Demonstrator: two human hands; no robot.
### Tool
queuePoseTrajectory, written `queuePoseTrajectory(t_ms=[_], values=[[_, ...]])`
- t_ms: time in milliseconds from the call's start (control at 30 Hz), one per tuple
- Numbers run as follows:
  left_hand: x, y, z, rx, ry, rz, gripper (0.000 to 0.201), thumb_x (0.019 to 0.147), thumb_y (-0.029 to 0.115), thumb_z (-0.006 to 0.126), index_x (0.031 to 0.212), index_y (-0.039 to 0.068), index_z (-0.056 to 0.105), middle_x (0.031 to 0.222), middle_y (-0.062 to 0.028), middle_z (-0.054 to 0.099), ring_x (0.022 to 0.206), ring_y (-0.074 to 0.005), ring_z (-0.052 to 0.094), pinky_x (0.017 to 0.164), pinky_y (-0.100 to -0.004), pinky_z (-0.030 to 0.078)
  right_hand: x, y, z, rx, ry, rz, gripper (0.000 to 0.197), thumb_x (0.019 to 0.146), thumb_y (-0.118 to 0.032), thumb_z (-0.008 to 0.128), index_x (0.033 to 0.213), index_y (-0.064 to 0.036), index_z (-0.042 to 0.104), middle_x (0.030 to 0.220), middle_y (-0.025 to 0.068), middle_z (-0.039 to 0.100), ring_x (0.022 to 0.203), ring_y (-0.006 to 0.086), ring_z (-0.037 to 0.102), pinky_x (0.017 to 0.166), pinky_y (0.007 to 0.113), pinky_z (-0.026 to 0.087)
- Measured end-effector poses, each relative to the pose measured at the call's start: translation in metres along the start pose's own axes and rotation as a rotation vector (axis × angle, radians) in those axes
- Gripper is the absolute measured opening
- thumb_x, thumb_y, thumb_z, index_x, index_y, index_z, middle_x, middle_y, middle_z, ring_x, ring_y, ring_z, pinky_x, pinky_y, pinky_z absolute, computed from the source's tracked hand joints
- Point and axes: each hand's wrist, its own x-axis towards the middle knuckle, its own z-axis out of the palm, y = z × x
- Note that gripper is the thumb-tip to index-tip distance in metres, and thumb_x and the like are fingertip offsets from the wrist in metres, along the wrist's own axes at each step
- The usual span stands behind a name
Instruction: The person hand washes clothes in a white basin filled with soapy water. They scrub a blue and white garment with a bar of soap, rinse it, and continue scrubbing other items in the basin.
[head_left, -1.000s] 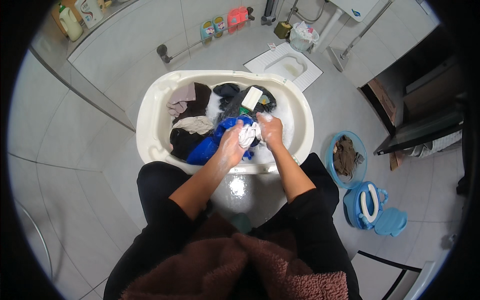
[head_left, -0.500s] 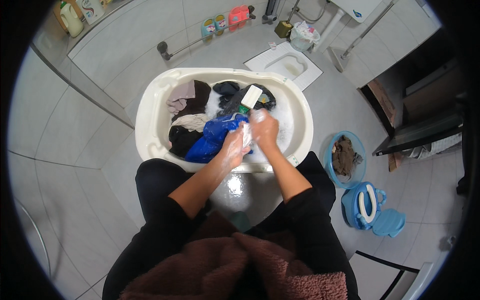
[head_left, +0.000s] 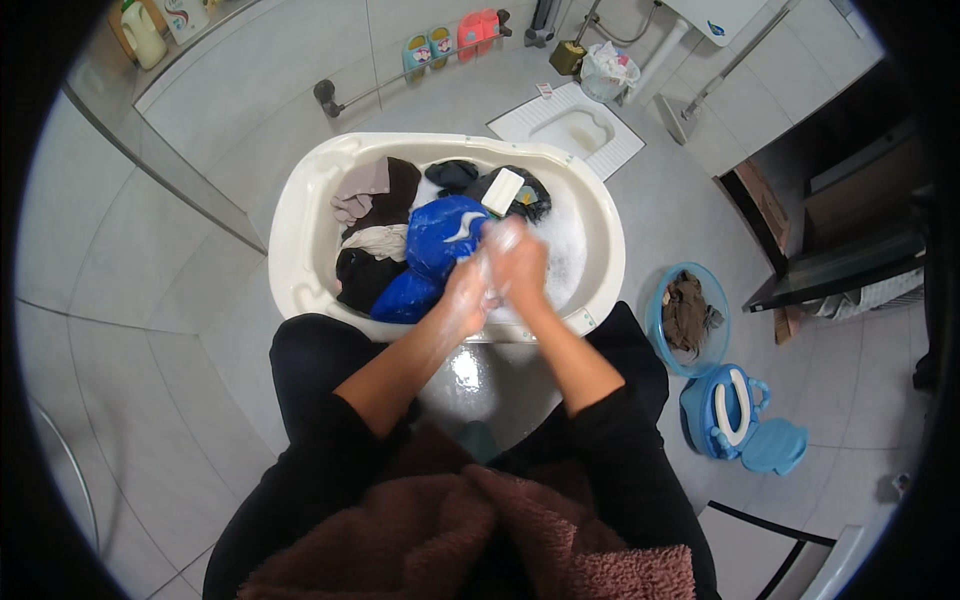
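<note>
Blur softens both hands near the centre of the frame, so whatever lies between them is hidden. The left hand (head_left: 467, 292) is turned with its thumb side up, and the right hand (head_left: 520, 262) comes against it from the right, fingers bent; the two meet, but I cannot tell whether either is closed on cloth. Pale foam streaks the left wrist and the right hand's knuckles. Both forearms rise from the lower middle, angling inward from dark sleeves. The wet blue garment (head_left: 440, 235) lies just left of and beneath the hands, its right end lost behind them. It sits inside the white tub (head_left: 283, 240), among dark and pale clothes whose lower folds are covered. A white block (head_left: 503, 191) rests above the hands, near the right hand, with suds (head_left: 567, 245) to the right. At upper left, the bottles (head_left: 143, 38) are partly cut off by the frame.
</note>
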Motion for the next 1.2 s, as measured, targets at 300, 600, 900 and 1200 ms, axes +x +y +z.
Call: queuePoseTrajectory(t_ms=[300,600,900,1200], values=[[0.026,0.039,-0.026,-0.132,-0.015,0.234,0.041,0.108,0.036,0.042,0.129,0.004,0.056,0.127,-0.0123,0.062,0.119,-0.0239,0.058,0.105,-0.0393,0.044,0.019,0.026,-0.03,1.013,0.015,0.611,0.04,0.095,-0.033,0.068,0.109,0.0048,0.065,0.097,0.0136,0.07,0.079,0.0207,0.068,0.068,0.035,0.055],[0.013,-0.018,-0.01,-0.277,0.116,-0.016,0.032,0.105,0.044,0.046,0.098,0.015,0.06,0.076,0.0004,0.056,0.062,-0.014,0.056,0.053,-0.0297,0.046,-0.002,-0.016,0.0,0.041,0.001,0.161,0.019,0.083,-0.024,0.072,0.092,-0.0084,0.071,0.081,0.0217,0.069,0.074,0.0406,0.067,0.066,0.048,0.053],[0.003,0.04,-0.016,-0.038,-0.093,0.107,0.038,0.098,0.054,0.056,0.082,0.02,0.059,0.068,0.0022,0.055,0.06,-0.0124,0.056,0.052,-0.0283,0.045,-0.036,-0.029,0.012,0.256,-0.181,-0.566,0.017,0.079,-0.017,0.072,0.096,-0.0123,0.074,0.087,0.017,0.071,0.077,0.0344,0.07,0.068,0.043,0.054],[-0.009,0.041,0.006,-0.121,-0.077,0.121,0.038,0.101,0.03,0.059,0.123,-0.001,0.06,0.118,-0.0123,0.068,0.108,-0.0227,0.066,0.097,-0.0362,0.051,0.045,0.064,-0.011,0.838,-0.242,0.658,0.045,0.097,-0.045,0.062,0.108,-0.0022,0.067,0.108,0.015,0.071,0.091,0.0253,0.07,0.078,0.037,0.056]])
